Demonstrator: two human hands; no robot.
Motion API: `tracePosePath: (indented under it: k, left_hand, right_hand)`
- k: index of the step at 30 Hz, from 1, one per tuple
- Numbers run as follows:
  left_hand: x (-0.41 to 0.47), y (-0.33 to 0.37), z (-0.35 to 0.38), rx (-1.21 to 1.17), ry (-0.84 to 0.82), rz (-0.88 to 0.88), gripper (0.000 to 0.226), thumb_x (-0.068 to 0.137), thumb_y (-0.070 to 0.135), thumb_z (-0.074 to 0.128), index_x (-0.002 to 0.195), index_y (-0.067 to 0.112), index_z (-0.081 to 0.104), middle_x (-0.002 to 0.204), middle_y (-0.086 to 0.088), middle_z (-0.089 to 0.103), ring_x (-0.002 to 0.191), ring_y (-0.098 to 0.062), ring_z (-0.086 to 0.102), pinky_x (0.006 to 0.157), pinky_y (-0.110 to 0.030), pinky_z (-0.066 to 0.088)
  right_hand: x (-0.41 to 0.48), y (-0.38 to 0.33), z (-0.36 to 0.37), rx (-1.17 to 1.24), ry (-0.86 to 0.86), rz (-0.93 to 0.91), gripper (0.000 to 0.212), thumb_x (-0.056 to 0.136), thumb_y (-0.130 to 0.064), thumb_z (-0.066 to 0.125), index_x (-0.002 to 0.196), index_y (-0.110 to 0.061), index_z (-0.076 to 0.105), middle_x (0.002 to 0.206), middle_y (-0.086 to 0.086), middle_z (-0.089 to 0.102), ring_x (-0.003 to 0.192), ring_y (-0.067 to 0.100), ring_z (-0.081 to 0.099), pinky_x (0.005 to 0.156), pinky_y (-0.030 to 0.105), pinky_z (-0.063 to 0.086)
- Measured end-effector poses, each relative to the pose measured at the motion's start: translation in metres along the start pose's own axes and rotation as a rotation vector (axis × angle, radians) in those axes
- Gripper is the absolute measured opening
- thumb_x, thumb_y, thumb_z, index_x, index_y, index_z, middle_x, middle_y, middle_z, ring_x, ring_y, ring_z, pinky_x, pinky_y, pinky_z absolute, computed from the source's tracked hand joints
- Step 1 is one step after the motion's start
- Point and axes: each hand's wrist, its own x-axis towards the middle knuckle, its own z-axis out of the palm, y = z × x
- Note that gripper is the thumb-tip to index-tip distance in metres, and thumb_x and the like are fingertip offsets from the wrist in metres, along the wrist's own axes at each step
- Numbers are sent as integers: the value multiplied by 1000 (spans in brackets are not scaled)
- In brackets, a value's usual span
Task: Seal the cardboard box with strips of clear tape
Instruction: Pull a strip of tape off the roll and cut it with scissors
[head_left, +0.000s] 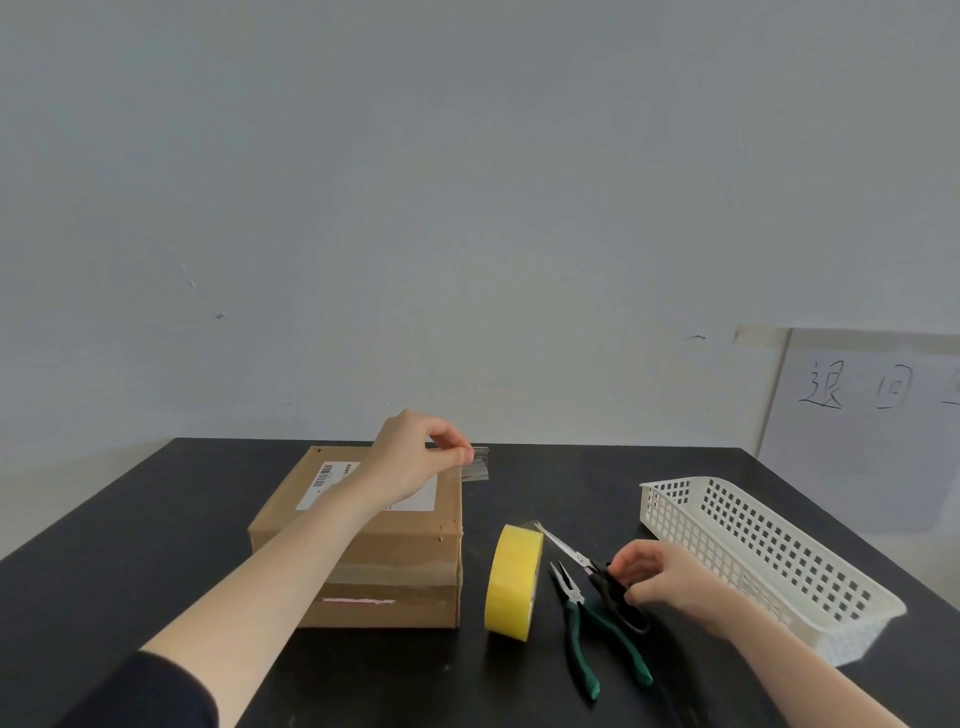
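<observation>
A brown cardboard box (395, 566) with a white shipping label lies on the black table. My left hand (415, 457) hovers over the box's far right corner and pinches a short strip of clear tape (475, 465) between thumb and fingertips. A yellowish roll of tape (511, 582) stands on edge just right of the box. My right hand (670, 577) grips the black handles of a pair of scissors (576, 558) lying on the table, blades pointing toward the roll.
Green-handled pliers (582, 629) lie between the roll and the scissors. A white perforated plastic basket (753, 540) stands at the right. The black table (156, 530) meets a pale wall; a paper sheet (872, 410) with writing hangs at far right.
</observation>
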Motion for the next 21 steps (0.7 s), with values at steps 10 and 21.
tracePosePath:
  k: [10, 21]
  left_hand:
    - [-2, 0, -1, -10, -6, 9, 6, 85, 25, 71, 85, 21, 75, 84, 11, 68, 85, 1, 57, 69, -14, 39]
    - [-3, 0, -1, 4, -5, 1, 6, 85, 26, 71, 84, 22, 75, 83, 13, 68, 85, 2, 57, 70, -15, 40]
  right_hand:
    - [-2, 4, 3, -132, 131, -1, 25, 66, 6, 81, 83, -7, 69, 84, 8, 74, 79, 14, 70, 71, 23, 56]
    - [-1, 7, 10, -340, 213, 50, 21, 65, -2, 72, 75, -19, 68, 75, -3, 72, 70, 8, 68, 69, 20, 56]
